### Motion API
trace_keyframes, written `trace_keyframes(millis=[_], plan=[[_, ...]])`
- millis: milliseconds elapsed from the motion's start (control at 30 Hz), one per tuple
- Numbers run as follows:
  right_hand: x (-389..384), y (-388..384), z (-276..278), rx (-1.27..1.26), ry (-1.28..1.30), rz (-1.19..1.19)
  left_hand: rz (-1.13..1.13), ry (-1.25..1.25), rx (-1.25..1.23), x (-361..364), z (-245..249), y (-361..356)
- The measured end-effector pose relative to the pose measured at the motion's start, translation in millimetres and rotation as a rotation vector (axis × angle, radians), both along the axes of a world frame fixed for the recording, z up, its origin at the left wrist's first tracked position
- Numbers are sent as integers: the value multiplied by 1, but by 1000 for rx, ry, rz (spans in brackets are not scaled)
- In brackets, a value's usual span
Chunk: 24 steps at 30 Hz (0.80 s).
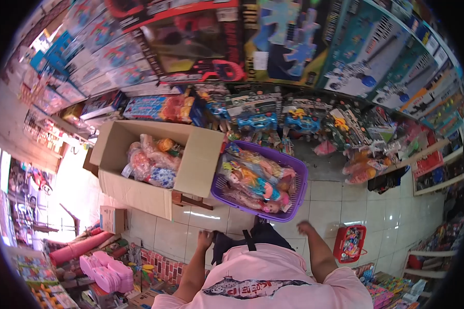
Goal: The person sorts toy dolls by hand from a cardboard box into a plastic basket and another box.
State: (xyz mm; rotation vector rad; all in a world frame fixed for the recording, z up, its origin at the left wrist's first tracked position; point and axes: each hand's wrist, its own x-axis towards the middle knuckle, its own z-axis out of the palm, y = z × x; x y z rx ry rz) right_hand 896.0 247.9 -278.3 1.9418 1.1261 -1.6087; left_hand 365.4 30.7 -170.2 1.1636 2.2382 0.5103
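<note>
My left hand (205,238) hangs beside my dark trousers, its fingers curled and too small to read clearly. My right hand (305,227) is out to the right, just below the lower right corner of a purple basket (303,177), not touching it. Wrapped dolls (263,186) lie in the basket. Left of it, an open cardboard box (134,198) holds more dolls in clear plastic (148,162), with one flap folded out toward the basket. Nothing can be made out in either hand.
Boxed toys (283,41) line the wall ahead, with bagged toy vehicles (257,121) beneath. A small red basket (362,242) sits on the tiled floor (322,206) at right. Pink plastic items (107,273) and a small carton (112,220) are at lower left.
</note>
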Motion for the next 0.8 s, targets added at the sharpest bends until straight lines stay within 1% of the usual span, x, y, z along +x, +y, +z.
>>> trace_keyframes(millis=[33, 67, 133, 167, 200, 233, 267, 300, 333, 400, 433, 467, 533, 600, 667, 700, 767, 800], plan=[[-12, -22, 33, -218, 34, 43, -363, 117, -321, -28, -62, -44], [-27, -35, 69, -357, 47, 86, -62, -132, -633, -24, -41, -63], [-65, -67, 89, -331, -108, 278, 523, -602, -838, -18, -24, -105], [-75, -78, 78, -328, -112, 297, 563, -714, -796, -22, -28, -132], [-86, -89, 58, -252, -100, 357, 598, -824, -751, -28, -31, -155], [-102, -95, 56, -175, -87, 414, 608, -830, -743, -36, -30, -165], [-118, -99, 53, -176, -88, 424, 539, -805, -724, -43, -28, -181], [-141, -101, 64, -123, -76, 393, 471, -782, -707, -48, -23, -199], [-162, -102, 73, -67, -66, 364, 483, -792, -703, -55, -14, -208], [-202, -94, 67, -57, -41, 377, 600, -703, -757, -77, 4, -203], [-226, -88, 66, -13, -23, 428, 715, -802, -665, -89, -8, -212], [-247, -83, 65, 30, -5, 480, 722, -816, -653, -105, -22, -216], [-294, -69, 79, 154, 27, 548, 699, -807, -523, -133, -36, -223], [-334, -60, 74, 248, 86, 487, 647, -757, -420, -158, -31, -223], [-371, -49, 58, 314, 162, 512, 655, -756, -263, -181, -17, -220], [-387, -47, 65, 313, 159, 517, 658, -760, -262, -192, -10, -221], [-430, -44, 96, 226, 382, 451, 672, -755, -32, -214, -1, -217], [-450, -45, 128, 235, 377, 448, 665, -759, -27, -227, 1, -214]])
